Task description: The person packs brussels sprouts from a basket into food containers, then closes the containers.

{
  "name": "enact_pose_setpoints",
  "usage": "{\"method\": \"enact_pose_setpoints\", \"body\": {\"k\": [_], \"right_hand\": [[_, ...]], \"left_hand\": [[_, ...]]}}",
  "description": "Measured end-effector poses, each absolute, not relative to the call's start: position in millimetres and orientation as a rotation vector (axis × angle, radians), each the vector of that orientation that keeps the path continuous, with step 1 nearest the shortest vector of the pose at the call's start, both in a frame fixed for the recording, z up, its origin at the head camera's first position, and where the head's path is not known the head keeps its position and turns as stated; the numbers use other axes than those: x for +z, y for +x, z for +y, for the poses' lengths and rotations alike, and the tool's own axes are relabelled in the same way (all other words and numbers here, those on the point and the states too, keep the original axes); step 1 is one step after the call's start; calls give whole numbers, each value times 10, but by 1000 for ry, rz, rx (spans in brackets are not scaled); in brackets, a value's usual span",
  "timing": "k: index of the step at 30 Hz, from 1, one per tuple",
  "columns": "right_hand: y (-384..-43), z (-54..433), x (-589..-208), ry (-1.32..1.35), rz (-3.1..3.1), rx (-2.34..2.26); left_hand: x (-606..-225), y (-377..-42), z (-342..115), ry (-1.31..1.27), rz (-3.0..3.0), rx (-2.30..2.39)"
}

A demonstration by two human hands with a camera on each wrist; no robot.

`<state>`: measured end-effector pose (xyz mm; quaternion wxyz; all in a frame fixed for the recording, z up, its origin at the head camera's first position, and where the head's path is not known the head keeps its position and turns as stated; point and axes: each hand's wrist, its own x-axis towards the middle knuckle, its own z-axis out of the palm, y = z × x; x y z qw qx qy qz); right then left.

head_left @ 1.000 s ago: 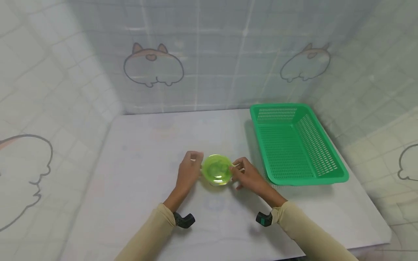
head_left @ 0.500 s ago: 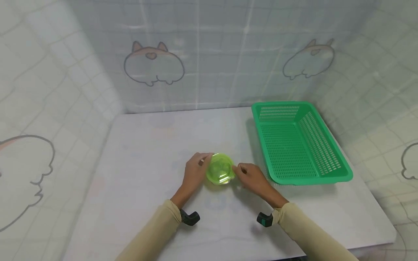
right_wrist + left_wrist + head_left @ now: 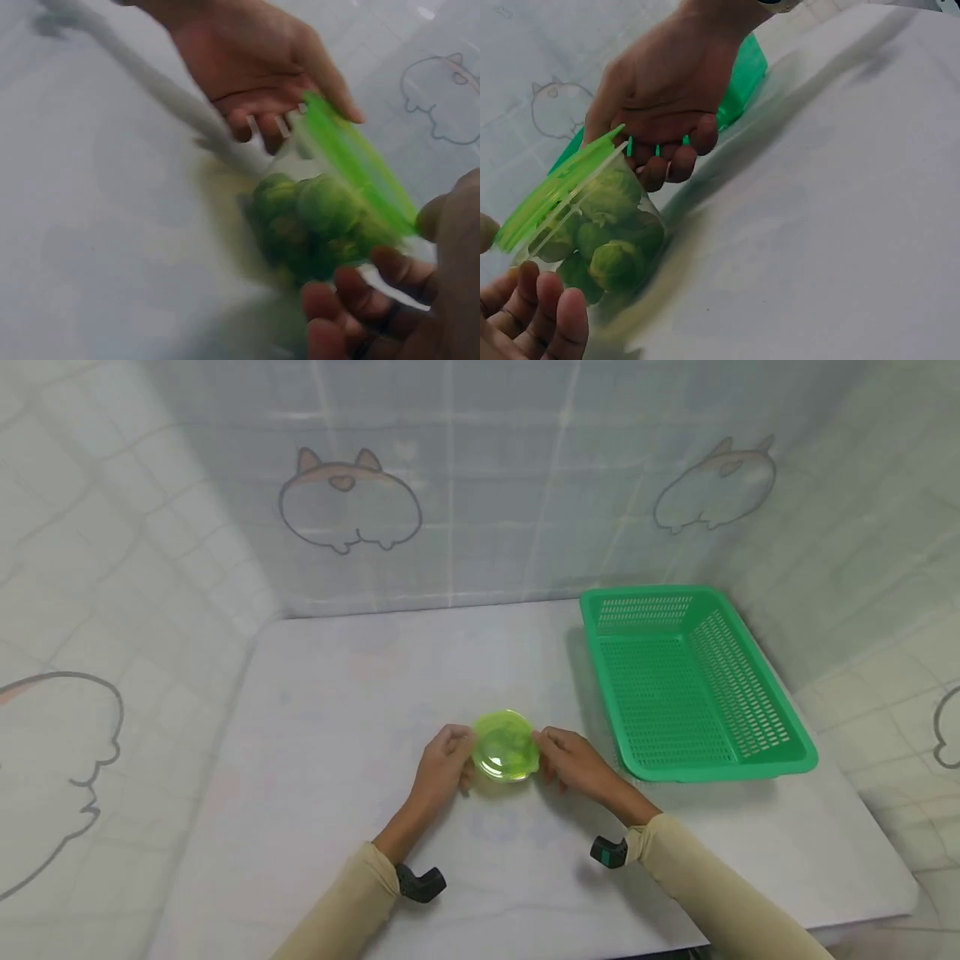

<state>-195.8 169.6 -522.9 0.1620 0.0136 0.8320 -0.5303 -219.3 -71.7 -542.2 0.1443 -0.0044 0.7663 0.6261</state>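
A clear plastic tub (image 3: 622, 240) full of round green sprout-like vegetables (image 3: 330, 206) stands between the hands, topped by a bright green lid (image 3: 504, 745). My left hand (image 3: 444, 760) pinches the rim at its left side, thumb on the lid and fingers below the edge. On the opposite side, my right hand (image 3: 576, 764) grips the rim with its thumb on top and curled fingers underneath. The left wrist view shows the right hand (image 3: 675, 75) beyond the tub. Whether the tub's base touches the table is hard to tell.
A green slotted basket (image 3: 660, 693) sits at the right rear of the white-covered table (image 3: 337, 693). Pale tile-patterned curtains (image 3: 480, 510) with cartoon drawings surround the table at the back and sides. Dark wrist devices (image 3: 422, 883) are worn on both arms.
The lidded tub has shifted slightly right. My left hand moved to the lid's far-left edge, then back down to its left side. My right hand stayed at the right rim, its fingers re-gripping.
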Motion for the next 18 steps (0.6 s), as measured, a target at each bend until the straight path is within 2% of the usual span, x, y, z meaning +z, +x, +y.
{"method": "enact_pose_setpoints", "body": {"k": [18], "right_hand": [[-1925, 1757, -5295, -40, 2118, -1703]], "left_hand": [[-5456, -2305, -602, -121, 2160, 1880]]}}
